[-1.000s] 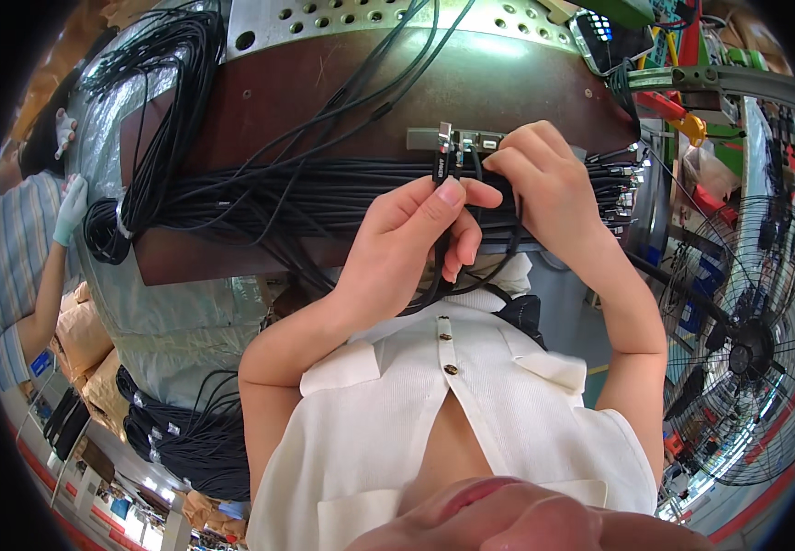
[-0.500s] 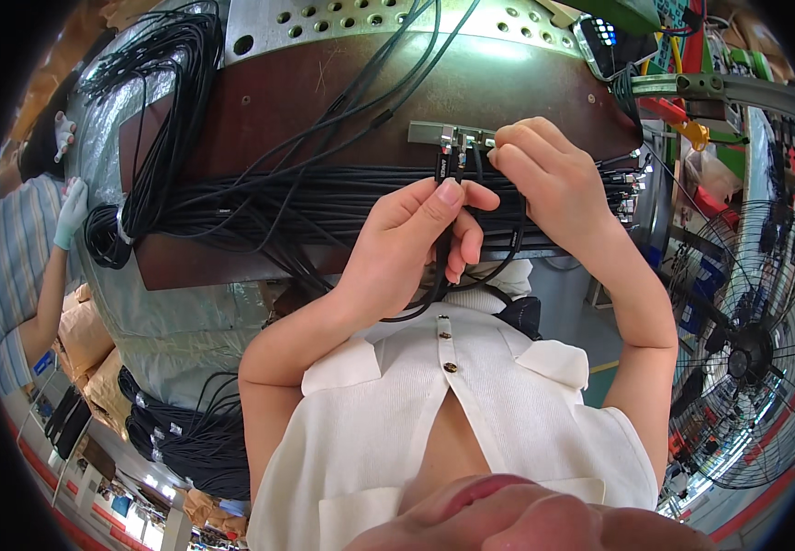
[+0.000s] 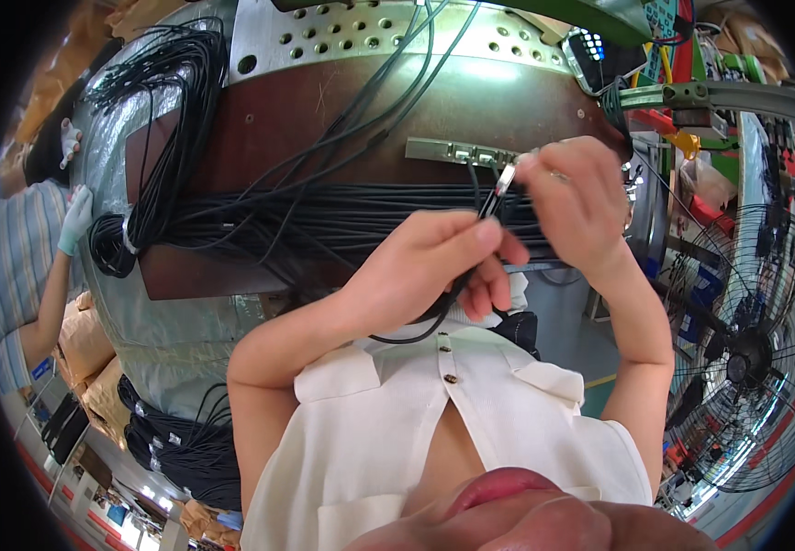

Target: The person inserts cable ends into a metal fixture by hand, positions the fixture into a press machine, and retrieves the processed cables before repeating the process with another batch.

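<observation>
My left hand [image 3: 443,262] is closed around a black cable just below its end. From its fingertips a silver metal cable connector [image 3: 506,180] points up and to the right. My right hand [image 3: 576,188], somewhat blurred, has its fingers pinched at the tip of that connector. Right behind the connector lies a narrow metal strip fixture [image 3: 430,149] with silver connectors seated along it. Its right end is partly hidden by my right hand. A thick bundle of black cables [image 3: 324,213] runs across the brown board [image 3: 260,119] beyond my hands.
A perforated metal plate [image 3: 342,32] borders the board's far side. A cable bunch [image 3: 186,87] hangs over its left part. To the right stands a large wire-guarded fan [image 3: 746,358]. At the far left is another person's gloved hand [image 3: 76,220]. A phone-like device [image 3: 604,60] lies far right.
Both hands have shifted right, my left hand also nearer to me. The connector has come away from the metal strip and now tilts to the right, where my right fingers meet it.
</observation>
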{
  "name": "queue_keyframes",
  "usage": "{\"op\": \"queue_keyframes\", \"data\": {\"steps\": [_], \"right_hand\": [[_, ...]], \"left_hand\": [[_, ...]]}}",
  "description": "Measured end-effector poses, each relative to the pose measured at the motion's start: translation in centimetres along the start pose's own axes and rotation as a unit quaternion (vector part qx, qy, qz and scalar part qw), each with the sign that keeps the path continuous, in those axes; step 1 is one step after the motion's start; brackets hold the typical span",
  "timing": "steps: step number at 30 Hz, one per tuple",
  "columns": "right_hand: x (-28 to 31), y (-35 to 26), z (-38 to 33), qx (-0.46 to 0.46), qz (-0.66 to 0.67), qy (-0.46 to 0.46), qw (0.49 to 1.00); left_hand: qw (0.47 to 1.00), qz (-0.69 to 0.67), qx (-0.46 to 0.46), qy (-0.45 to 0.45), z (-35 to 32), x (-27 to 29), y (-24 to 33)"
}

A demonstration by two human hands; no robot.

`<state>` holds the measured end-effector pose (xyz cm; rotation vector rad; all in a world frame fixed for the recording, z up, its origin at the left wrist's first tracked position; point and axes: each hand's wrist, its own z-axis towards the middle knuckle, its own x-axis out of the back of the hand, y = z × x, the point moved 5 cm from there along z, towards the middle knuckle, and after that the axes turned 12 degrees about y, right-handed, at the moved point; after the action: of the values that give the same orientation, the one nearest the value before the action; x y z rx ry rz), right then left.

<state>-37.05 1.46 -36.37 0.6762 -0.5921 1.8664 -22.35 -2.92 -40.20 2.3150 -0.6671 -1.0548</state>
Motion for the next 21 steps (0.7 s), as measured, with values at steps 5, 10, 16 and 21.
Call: {"op": "queue_keyframes", "data": {"steps": [5, 10, 16, 21], "right_hand": [[-0.5, 2.2, -3.2, -0.136, 0.036, 0.001, 0.99], [-0.9, 2.9, -3.4, -0.15, 0.052, -0.066, 0.985], [-1.2, 2.2, -2.6, -0.134, 0.049, -0.091, 0.986], [-1.2, 2.3, -2.3, -0.125, 0.026, -0.15, 0.98]], "left_hand": [[0.973, 0.079, -0.172, 0.128, -0.2, 1.8, 1.5], [0.988, -0.116, -0.074, 0.072, 0.9, 0.4, 0.6], [0.984, -0.153, -0.007, 0.089, 1.6, 0.6, 0.3], [0.985, -0.16, 0.008, 0.07, 1.9, 0.6, 0.1]]}}
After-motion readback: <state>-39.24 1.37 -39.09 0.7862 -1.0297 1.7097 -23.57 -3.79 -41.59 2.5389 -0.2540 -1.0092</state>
